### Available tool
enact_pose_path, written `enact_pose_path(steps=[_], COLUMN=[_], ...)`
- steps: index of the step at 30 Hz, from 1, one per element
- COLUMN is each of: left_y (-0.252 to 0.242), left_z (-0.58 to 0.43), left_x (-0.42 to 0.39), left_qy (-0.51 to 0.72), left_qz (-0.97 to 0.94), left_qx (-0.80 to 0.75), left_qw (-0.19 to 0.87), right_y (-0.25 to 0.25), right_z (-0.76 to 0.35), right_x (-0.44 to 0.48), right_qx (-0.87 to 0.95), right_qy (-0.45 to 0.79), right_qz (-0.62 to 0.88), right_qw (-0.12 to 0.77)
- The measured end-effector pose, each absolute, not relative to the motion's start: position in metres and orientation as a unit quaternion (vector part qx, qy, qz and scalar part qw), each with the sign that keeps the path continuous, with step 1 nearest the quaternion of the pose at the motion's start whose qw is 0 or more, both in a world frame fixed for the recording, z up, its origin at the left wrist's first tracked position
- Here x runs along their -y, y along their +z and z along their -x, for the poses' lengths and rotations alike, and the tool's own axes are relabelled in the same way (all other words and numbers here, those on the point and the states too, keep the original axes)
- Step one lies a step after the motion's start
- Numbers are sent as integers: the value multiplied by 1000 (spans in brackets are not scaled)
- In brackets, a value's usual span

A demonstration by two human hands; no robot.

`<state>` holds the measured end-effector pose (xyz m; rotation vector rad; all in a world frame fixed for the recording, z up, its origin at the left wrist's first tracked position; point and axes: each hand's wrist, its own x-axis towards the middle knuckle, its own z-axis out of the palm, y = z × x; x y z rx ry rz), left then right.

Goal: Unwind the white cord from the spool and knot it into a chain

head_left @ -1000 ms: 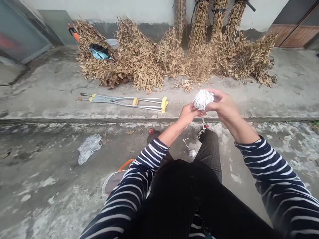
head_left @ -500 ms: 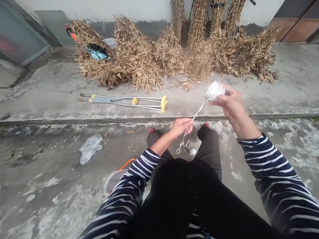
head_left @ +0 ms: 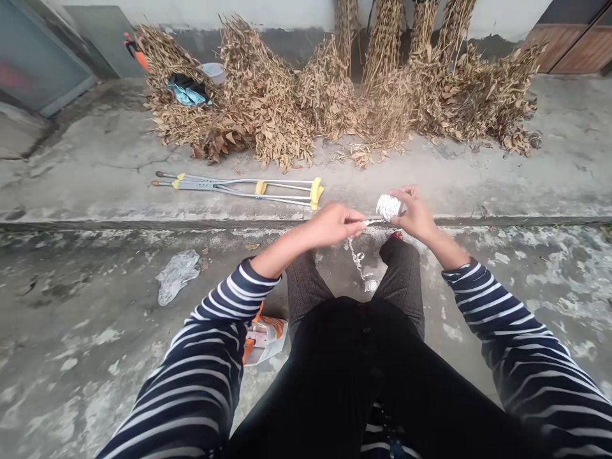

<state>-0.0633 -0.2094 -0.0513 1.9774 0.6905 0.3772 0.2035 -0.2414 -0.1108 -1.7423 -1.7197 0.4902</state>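
Observation:
My right hand point(head_left: 415, 215) holds a white ball of string point(head_left: 388, 206) out in front of my knees. My left hand point(head_left: 335, 224) pinches the string strand point(head_left: 373, 222) that runs a short way from the ball. Below the hands the loose string point(head_left: 357, 261) hangs down in a wavy line to a small white ball of string point(head_left: 370, 285) lying on the concrete between my legs. Both sleeves are dark with white stripes.
A pair of metal crutches with yellow pads point(head_left: 239, 187) lies on the raised concrete step. Piles of dried brown plants point(head_left: 335, 95) stand against the wall. A crumpled plastic bag point(head_left: 176, 274) lies at the left. An orange-and-white bag point(head_left: 262, 338) sits by my left leg.
My right hand has come down and inward with the ball. My left hand has risen beside it, so the strand between them is now short.

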Motion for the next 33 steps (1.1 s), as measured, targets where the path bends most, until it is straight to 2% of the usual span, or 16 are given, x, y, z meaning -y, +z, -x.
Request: enact_pose_path(steps=[3, 6, 9, 15, 21, 26, 33], left_y=[-41, -48, -71, -134, -183, -204, -179], left_z=[49, 37, 29, 18, 24, 44, 84], left_x=[186, 160, 143, 159, 198, 218, 212], left_qy=[196, 229, 241, 230, 177, 146, 107], left_qz=[-813, -810, -801, -697, -647, -619, -661], left_qx=[-305, -317, -313, -340, -341, -339, -322], left_qw=[456, 438, 450, 589, 658, 693, 669], right_y=[-111, -107, -102, -98, -98, -108, -101], right_z=[-191, -178, -169, -166, -164, -180, -238], right_x=[251, 261, 269, 278, 274, 251, 227], right_qx=[709, 732, 701, 580, 471, 447, 506], right_qy=[202, 236, 312, 481, 497, 398, -18], right_qz=[616, 570, 536, 471, 467, 515, 646], right_qw=[278, 290, 353, 458, 560, 613, 571])
